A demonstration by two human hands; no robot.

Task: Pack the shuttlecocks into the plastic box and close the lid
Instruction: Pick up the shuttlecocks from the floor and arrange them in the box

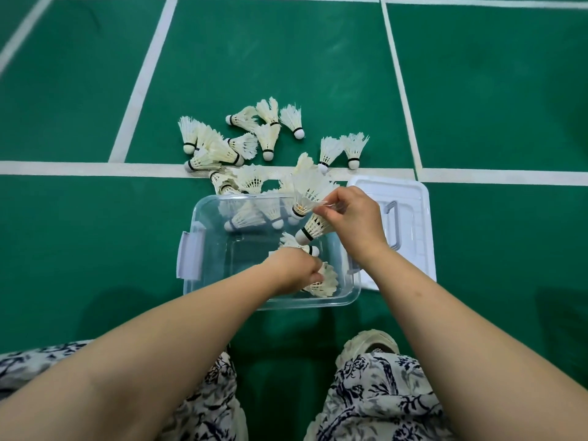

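1. Green court floor [79, 233] fills the view, crossed by white lines [63, 168].
2. Loose shuttlecocks [222, 148] lie scattered on the floor beyond the box, some across the nearest line, the closest ones right against the box's far wall.
3. Nearer the person stands the clear plastic box [197, 291], open, with a pale clip [190, 254] on its left end. More shuttlecocks show through its far wall; whether they lie inside or behind it I cannot tell.
4. Reaching down into the box near its front right corner, the left hand [294, 268] has its fingers curled round a white shuttlecock [326, 283], whose feathers fan out to the right. Another one [299, 245] lies just behind the knuckles.
5. Above the box's far right corner, the right hand [356, 218] pinches a pair of shuttlecocks [310, 192] by their feathers, corks pointing down and left.
6. Flat on the floor, touching the box's right side, lies the lid [413, 224], with a grey handle.
7. At the bottom, patterned navy-and-white clothing [381, 393] covers both knees, and a white shoe [372, 343] shows by the right one.
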